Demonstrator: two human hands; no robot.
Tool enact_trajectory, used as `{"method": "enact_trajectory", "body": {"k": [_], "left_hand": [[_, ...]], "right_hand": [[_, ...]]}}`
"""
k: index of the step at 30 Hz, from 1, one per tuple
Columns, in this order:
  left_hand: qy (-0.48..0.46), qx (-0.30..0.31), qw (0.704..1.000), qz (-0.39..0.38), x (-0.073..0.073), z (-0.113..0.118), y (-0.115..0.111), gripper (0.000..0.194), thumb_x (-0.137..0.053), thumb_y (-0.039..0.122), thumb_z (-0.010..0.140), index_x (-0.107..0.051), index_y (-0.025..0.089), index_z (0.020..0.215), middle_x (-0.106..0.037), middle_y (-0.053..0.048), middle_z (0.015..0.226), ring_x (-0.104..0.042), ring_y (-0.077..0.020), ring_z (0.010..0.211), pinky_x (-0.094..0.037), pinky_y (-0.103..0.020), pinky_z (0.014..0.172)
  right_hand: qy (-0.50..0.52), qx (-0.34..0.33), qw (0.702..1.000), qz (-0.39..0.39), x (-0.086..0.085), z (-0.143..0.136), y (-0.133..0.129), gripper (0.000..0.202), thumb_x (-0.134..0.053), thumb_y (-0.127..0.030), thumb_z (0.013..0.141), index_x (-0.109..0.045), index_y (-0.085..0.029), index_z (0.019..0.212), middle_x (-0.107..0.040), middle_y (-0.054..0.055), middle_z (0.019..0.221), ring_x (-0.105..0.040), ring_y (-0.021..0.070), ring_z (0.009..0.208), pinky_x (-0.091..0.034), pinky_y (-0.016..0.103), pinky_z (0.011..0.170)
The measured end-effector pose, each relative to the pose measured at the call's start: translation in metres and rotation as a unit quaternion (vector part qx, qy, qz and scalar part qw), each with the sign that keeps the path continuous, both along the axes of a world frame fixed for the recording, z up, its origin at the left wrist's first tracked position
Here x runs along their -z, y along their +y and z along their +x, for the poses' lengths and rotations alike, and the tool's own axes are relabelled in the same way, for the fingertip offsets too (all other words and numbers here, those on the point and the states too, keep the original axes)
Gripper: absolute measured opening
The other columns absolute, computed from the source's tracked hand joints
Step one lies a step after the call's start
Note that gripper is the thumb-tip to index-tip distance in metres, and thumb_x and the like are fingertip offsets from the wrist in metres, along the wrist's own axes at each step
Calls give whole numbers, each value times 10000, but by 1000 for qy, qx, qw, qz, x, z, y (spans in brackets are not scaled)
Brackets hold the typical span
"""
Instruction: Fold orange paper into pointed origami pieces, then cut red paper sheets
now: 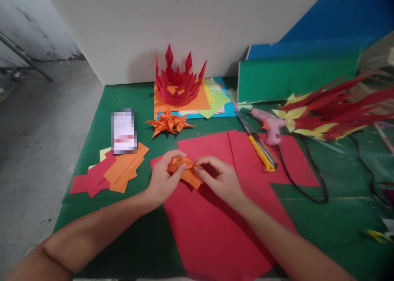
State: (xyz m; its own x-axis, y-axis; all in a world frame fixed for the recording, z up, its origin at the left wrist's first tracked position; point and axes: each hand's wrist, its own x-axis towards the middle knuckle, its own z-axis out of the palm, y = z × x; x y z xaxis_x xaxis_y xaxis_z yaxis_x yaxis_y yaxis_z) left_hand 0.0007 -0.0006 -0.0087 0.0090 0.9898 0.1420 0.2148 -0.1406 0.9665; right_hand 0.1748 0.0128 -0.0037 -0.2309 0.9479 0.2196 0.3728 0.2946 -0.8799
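We note both hands at work over the large red sheet (215,227), which we take as our landmark on the green table (338,219). The left hand (161,180) and the right hand (221,178) meet above the sheet's upper edge, holding between them a partly folded orange paper piece (184,172). The left thumb and forefinger are pinched on its left end; the right fingertips are pressed together on its right end, near a thin pointed flap. We judge the piece very light, thin and easily creased or torn; its folds would spring open if released, so it is best held at the folded edges and thicker layered parts, not by the narrow points. Left of the sheet lies a pile of red and orange strips (113,174), with a blurred card (123,131) just beyond it. Beyond the sheet's upper edge rests a finished orange paper star (169,123), and further beyond, a red paper crown (178,81) stands on a stack of coloured sheets (212,102). On the sheet's right side lie a yellow utility knife (258,147) and a pink glue gun (271,127) with its black cord (308,182) trailing onto the table.
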Motion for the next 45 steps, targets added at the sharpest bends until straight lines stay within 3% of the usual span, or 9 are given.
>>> {"method": "enact_trajectory", "body": {"k": [4, 15, 24, 45], "left_hand": [[-41, 2, 999, -26, -1, 3, -2, 268, -593, 209, 824, -434, 232, 1038, -565, 17, 808, -608, -114, 702, -492, -222, 612], [-33, 18, 999, 6, 0, 4, -3, 346, -659, 173, 764, -438, 228, 1024, -554, 8, 913, -616, -102, 756, -494, -229, 679], [-24, 3, 999, -38, -4, 4, 0, 332, -632, 167, 759, -431, 221, 1016, -518, 45, 779, -544, -82, 609, -449, -219, 582], [-24, -20, 999, -34, -9, 6, -2, 357, -658, 138, 716, -448, 220, 992, -545, 47, 770, -591, -89, 611, -475, -224, 578]], "right_hand": [[32, 17, 999, -19, 2, -3, -1, 69, -596, -254, 816, -575, -223, 759, -681, 19, 760, -647, 161, 713, -521, 288, 670], [46, 24, 998, -36, 0, -5, -2, 86, -583, -185, 767, -535, -221, 706, -644, 5, 717, -620, 147, 675, -498, 275, 654], [64, 14, 998, -23, -4, -9, -4, 104, -568, -169, 760, -512, -221, 688, -633, 4, 704, -622, 148, 679, -503, 275, 644], [62, 28, 996, -50, -5, -10, -5, 29, -577, -202, 773, -559, -221, 784, -642, 16, 758, -630, 150, 717, -513, 275, 671]]}}
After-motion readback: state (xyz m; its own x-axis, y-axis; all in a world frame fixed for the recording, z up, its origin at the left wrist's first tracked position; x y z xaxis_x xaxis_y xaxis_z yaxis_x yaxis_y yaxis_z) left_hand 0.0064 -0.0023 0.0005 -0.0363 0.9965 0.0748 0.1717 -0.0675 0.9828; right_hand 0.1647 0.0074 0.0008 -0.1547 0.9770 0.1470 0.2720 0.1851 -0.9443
